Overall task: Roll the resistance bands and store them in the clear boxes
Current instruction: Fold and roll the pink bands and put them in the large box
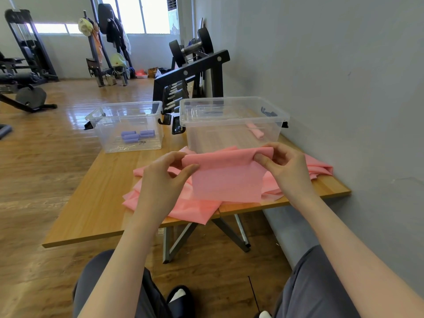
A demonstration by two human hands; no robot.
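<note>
1. Both hands, left (pixel 168 173) and right (pixel 283 165), pinch the pink band's (pixel 226 177) top edge above the table (pixel 91 203).
2. Rolling is just starting.
3. Next, roll it tight for the clear box (pixel 231 125) at 12 o'clock.

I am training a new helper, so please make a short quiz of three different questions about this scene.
1. True or false: the left box holds purple rolls.
2. Which hands pinch the pink band? A) left hand only B) right hand only C) both
3. Fill in: the right box holds one ____ roll.

Key: 1 true; 2 C; 3 pink.
</note>
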